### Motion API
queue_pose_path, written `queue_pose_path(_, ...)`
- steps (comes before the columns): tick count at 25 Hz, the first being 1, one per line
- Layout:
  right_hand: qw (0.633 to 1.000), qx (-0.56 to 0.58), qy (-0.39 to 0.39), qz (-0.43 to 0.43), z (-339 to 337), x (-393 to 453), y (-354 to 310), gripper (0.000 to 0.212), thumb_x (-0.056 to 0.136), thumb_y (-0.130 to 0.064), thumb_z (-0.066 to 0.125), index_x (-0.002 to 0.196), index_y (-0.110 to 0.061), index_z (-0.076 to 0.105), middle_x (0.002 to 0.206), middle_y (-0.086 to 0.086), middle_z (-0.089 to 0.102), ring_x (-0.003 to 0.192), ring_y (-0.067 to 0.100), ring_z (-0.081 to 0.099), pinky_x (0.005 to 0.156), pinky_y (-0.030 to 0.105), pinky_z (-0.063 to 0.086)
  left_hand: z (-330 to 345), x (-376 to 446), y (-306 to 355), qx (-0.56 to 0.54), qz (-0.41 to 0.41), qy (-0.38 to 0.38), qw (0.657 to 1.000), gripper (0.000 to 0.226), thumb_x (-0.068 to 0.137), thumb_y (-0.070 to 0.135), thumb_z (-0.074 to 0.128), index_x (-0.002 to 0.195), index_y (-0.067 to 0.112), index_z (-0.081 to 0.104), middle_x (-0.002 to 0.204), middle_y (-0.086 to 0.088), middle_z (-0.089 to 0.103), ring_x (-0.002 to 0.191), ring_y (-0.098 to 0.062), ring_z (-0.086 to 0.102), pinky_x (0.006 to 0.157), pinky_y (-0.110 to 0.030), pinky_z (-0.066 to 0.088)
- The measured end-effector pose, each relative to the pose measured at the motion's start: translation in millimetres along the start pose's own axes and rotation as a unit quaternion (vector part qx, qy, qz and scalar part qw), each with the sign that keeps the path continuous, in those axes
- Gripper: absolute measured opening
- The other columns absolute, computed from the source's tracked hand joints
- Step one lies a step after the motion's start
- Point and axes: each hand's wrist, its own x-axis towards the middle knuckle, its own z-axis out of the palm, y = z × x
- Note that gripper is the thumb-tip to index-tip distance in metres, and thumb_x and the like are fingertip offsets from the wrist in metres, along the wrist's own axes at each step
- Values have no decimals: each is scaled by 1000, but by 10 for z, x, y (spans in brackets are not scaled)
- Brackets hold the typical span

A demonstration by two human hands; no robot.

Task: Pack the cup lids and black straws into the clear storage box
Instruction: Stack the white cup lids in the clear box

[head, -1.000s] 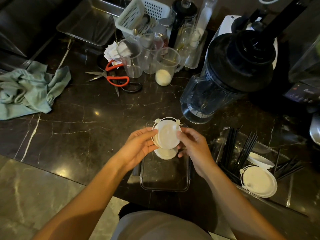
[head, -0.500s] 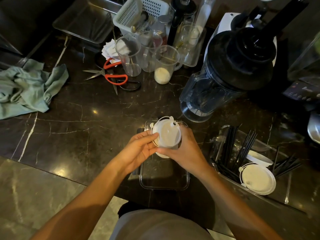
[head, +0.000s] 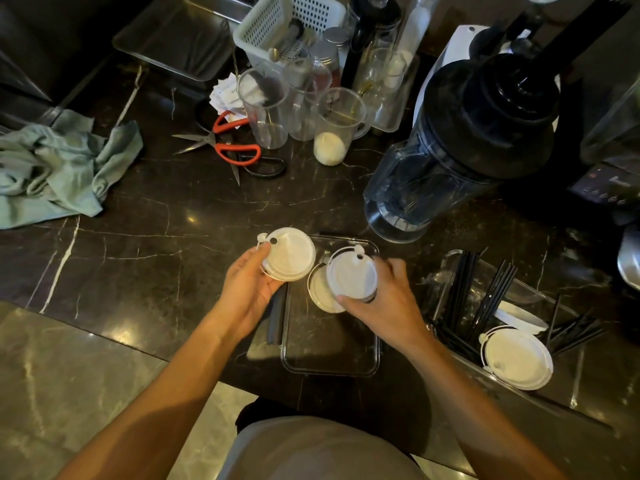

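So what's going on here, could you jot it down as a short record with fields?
left hand: holds one white lid, left of the box
right hand: holds another lid over the clear box
in box: one lid
side tray: black straws, more lids
counter: scissors, green cloth, blender jug

Dim, warm indoor light falls from above, leaving small glare spots on the polished dark table. The far corners sink into near-black shadow. Wide-angle distortion bends the edges, and the focus is slightly soft throughout.
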Motion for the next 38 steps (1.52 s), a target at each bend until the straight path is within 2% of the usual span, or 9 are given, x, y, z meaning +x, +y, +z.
queue_pose_path(4,995,-54,-63,-50,96,4,31,102,82,-56,80,162,-27,22,158,-4,25,147,18,28,112,38,40,-12,-1,7,0,10,39,999,34,105,22,55,134,6,62,127,-12,73,116,-25,71,87,-36,63)
queue_pose_path(7,993,-68,-57,-80,139,50,0,96,84,-54,78,160,-31,24,157,-5,29,144,17,28,110,37,40,-21,-12,-34,8,6,47,999,32,104,23,58,131,8,65,123,-9,75,110,-22,74,83,-35,64)
queue_pose_path(14,991,-68,-64,-93,179,121,9,93,84,-50,79,160,-29,30,156,-5,32,143,19,28,112,40,41,-25,-77,-125,15,0,35,999,26,103,23,58,123,8,68,107,-5,80,102,-20,75,91,-40,62)
queue_pose_path(21,989,-91,-68,-94,226,97,64,92,83,-49,79,158,-31,29,155,-5,33,141,20,31,110,41,43,-33,-55,-148,14,1,29,999,33,103,24,59,130,6,66,116,-8,77,110,-23,73,98,-44,58)
queue_pose_path(27,990,-101,-69,-78,165,86,-11,101,81,-58,79,161,-27,25,155,-1,32,145,22,30,117,42,36,33,-55,-160,19,-13,4,1000,32,103,21,59,129,4,66,119,-13,76,101,-21,75,82,-36,64)
queue_pose_path(30,995,94,-19,-36,86,23,-57,65,92,-52,71,148,-25,51,136,-11,48,131,15,49,102,28,48,89,-53,-191,49,-26,-23,998,33,102,21,61,130,5,66,125,-15,74,105,-22,74,87,-37,63)
queue_pose_path(33,931,361,-44,29,4,28,-143,18,101,-31,66,119,-28,67,98,-6,68,91,10,67,71,18,53,162,-53,-254,93,-31,-66,993,33,104,23,57,130,5,67,122,-13,75,107,-23,73,94,-37,60)
queue_pose_path(35,916,396,-49,33,-10,67,-140,13,101,-19,67,113,-24,69,87,5,67,76,15,64,65,23,53,195,-33,-302,117,-22,-85,989,32,104,22,56,128,3,67,116,-12,76,102,-21,73,89,-33,61)
queue_pose_path(38,911,404,-38,76,6,85,-69,10,100,-17,67,110,-18,69,84,9,70,72,19,66,67,32,62,203,16,-389,203,20,-68,977,25,101,11,60,124,4,69,101,-9,75,94,-19,72,84,-29,60)
